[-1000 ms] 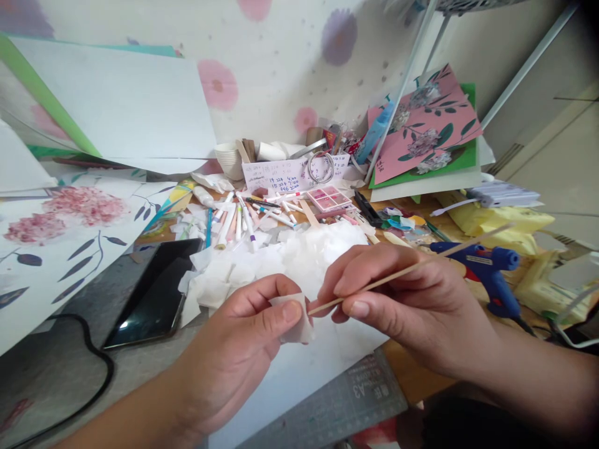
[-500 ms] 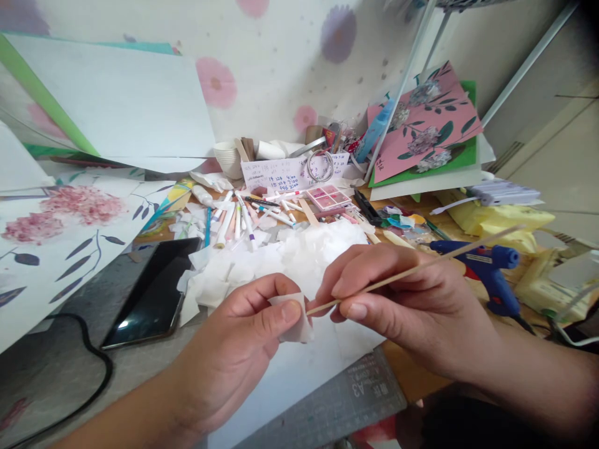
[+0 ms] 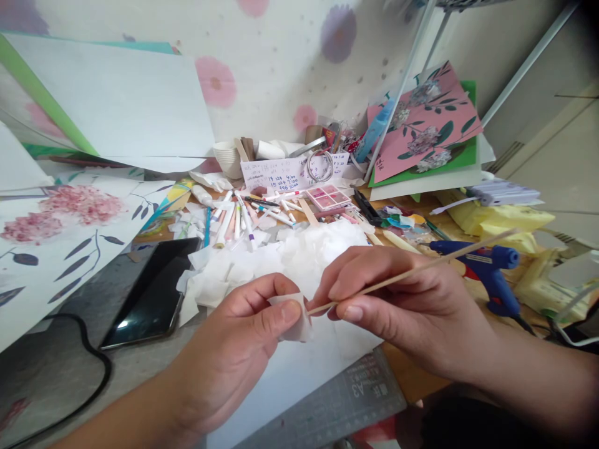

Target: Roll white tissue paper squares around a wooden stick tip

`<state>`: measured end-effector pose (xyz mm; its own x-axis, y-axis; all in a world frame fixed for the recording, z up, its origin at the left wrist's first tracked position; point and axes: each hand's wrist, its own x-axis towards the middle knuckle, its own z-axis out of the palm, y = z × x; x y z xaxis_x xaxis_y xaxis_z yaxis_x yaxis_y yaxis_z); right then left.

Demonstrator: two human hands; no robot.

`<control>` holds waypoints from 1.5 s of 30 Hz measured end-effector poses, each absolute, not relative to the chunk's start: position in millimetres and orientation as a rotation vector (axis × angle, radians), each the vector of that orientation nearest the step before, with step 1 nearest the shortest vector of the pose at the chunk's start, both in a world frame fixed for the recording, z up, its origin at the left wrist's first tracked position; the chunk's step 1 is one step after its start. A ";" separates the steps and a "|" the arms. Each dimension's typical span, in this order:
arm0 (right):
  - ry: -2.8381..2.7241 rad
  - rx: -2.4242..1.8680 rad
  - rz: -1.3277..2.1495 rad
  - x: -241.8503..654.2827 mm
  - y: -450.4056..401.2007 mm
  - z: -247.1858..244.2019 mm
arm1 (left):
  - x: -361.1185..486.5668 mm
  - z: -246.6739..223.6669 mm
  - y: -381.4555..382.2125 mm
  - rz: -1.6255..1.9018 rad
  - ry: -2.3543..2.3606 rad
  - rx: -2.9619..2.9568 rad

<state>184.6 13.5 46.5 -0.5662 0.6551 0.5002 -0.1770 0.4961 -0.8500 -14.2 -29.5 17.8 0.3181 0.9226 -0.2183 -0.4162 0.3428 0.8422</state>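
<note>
Between thumb and fingers, my left hand (image 3: 248, 343) pinches a small white paper piece (image 3: 297, 325) over the middle of the desk. My right hand (image 3: 397, 305) is closed around a thin wooden stick (image 3: 421, 266), which slants up to the right. The stick's lower end touches or lies just behind the paper's right edge; the exact contact is hidden. Below and behind both hands are a pile of white paper pieces (image 3: 262, 255) and a white sheet (image 3: 299, 380).
A black phone (image 3: 150, 293) and a flower picture (image 3: 84, 249) lie left. Markers (image 3: 241, 218) and a pink palette (image 3: 327, 197) are behind the pile. A blue glue gun (image 3: 491, 268) lies right, near a yellow package (image 3: 500, 218). A grey cutting mat (image 3: 355, 399) is in front.
My right hand has shifted very slightly left with the stick. My left hand and the paper piece have hardly moved.
</note>
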 end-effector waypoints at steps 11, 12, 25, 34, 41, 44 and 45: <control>-1.954 -0.461 1.130 186.4 11.6 45.9 | -12.4 17.6 -28.6 1.075 0.907 0.776; -1.953 -0.468 1.139 186.2 11.4 46.0 | -12.3 17.6 -28.3 1.078 0.907 0.781; -1.893 -0.582 1.247 183.9 15.5 44.3 | -23.6 15.2 -36.1 1.272 1.322 1.795; -1.914 -0.648 1.248 180.1 15.2 40.4 | -19.5 15.1 -30.1 0.964 1.449 1.630; -1.707 -0.687 1.391 190.4 38.4 32.2 | -23.0 6.0 -16.4 1.109 1.416 1.175; -1.666 -0.682 1.423 193.8 42.2 31.7 | -22.1 4.2 -14.7 1.130 1.384 1.097; -1.662 -0.685 1.424 194.8 42.7 31.6 | -21.8 4.4 -14.3 1.134 1.380 1.087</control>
